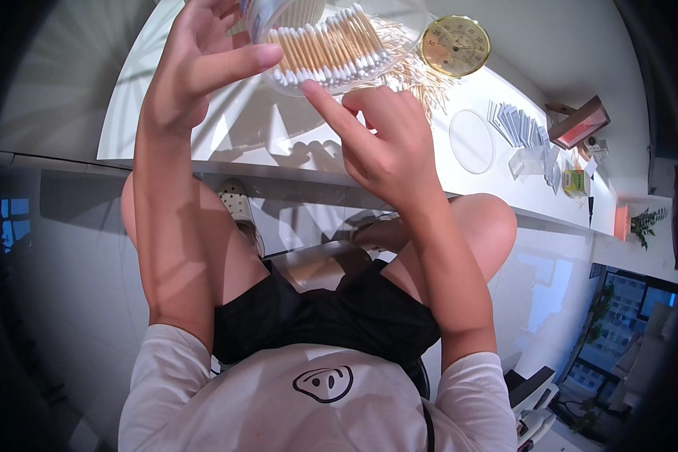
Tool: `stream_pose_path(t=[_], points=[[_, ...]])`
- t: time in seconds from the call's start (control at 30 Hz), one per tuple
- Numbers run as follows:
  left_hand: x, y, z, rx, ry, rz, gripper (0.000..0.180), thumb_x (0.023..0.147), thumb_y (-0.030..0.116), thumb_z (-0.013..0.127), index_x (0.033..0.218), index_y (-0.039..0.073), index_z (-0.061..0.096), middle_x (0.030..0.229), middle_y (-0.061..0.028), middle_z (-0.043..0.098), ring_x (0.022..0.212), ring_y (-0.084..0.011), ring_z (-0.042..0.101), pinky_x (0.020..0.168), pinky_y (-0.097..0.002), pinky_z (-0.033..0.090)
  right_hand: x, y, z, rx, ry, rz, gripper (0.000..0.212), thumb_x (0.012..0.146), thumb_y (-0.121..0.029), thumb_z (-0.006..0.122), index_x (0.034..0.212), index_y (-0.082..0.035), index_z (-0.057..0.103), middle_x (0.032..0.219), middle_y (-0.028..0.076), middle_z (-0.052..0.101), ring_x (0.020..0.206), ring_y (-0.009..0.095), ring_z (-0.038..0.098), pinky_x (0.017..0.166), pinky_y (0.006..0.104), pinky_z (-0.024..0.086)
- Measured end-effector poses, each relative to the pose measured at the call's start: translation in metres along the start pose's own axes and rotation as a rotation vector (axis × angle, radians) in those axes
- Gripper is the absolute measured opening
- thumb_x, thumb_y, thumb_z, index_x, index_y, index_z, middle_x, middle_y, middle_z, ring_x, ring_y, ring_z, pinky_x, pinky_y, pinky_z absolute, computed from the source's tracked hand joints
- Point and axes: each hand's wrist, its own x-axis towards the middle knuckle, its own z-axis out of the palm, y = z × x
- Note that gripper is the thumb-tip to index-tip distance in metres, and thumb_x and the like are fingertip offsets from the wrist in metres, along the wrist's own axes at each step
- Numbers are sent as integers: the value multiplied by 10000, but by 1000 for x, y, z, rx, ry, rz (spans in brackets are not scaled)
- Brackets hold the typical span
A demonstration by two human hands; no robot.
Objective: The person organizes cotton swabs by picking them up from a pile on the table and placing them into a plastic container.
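My left hand (pixel 203 68) grips a round clear plastic tub (pixel 258 19) at its left side, thumb over the rim. The tub is tilted, with its opening toward me. Inside lies a neat row of cotton swabs (pixel 328 49), white tips on wooden sticks. My right hand (pixel 392 147) is just below the tub. One finger points at the lower rim, by the swab tips; whether it touches them I cannot tell. The other fingers are bent, and nothing shows in them. A loose pile of cotton swabs (pixel 426 87) lies on the white table (pixel 279 128) behind and right of the tub.
A gold-rimmed dial gauge (pixel 456 45) stands past the pile. To the right are a clear round lid (pixel 472 141), fanned grey cards (pixel 520 124), a clear plastic box (pixel 525 162), a green-yellow box (pixel 576 183) and a brown frame (pixel 580 123). The table's front edge runs above my knees.
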Motion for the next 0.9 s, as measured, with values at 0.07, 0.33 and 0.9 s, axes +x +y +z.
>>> stream_pose_path(t=[0.07,0.33,0.9], points=[[0,-1,-1,15,-3,0,1024,584,91,851,1487,-34,385,1456,-138,501,1371,-253,471,1171,-353,319,-1,1,5,-54,-12,-26,701,622,54,632,1288,-154,703,769,-6,545,637,163,482,593,324,354],[-2,-2,-3,3,12,1,1030,578,83,846,1489,-31,379,1462,-138,494,1376,-259,464,1174,-359,315,-6,5,-3,-51,52,38,680,634,71,613,1267,-156,718,793,4,577,649,170,480,610,317,358],[-2,-4,-5,-8,17,-32,1056,560,65,831,1495,-44,353,1468,-175,467,1380,-294,444,1191,-384,278,8,5,-24,298,545,291,209,790,63,777,980,10,710,829,105,724,694,169,680,619,266,521]])
